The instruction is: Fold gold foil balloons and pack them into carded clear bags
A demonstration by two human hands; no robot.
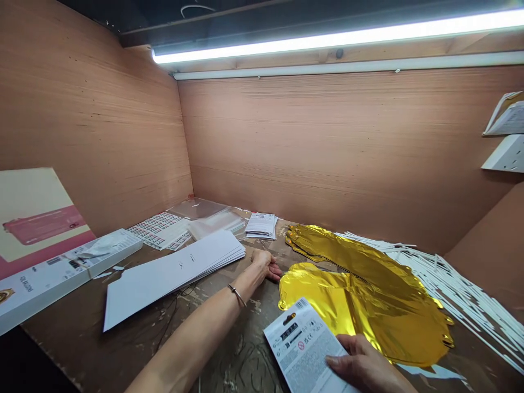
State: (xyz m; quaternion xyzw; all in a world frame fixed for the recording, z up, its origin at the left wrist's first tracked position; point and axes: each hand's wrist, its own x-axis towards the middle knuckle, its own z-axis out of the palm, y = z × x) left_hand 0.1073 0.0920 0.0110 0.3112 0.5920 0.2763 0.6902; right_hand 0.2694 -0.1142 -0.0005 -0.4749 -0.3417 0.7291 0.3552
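Note:
My right hand (362,363) grips a white printed hang card (303,346) by its right edge, thumb on top. The card has a hanger slot, a barcode and small print. My left hand (267,265) reaches forward with a bracelet on the wrist. Its fingers are slightly apart, at the left edge of a gold foil balloon (323,295) lying flat; whether they touch it I cannot tell. Behind lies another flat stack of gold foil balloons (347,254). A fanned stack of folded white cards (176,275) lies left of my left hand.
White sticks (458,295) are heaped at the right. At the back are sticker sheets (159,229), clear plastic bags (215,222) and a pile of printed slips (261,225). A long white box (69,273) lies left. Wooden panels (327,147) enclose the table, under a tube light (327,39).

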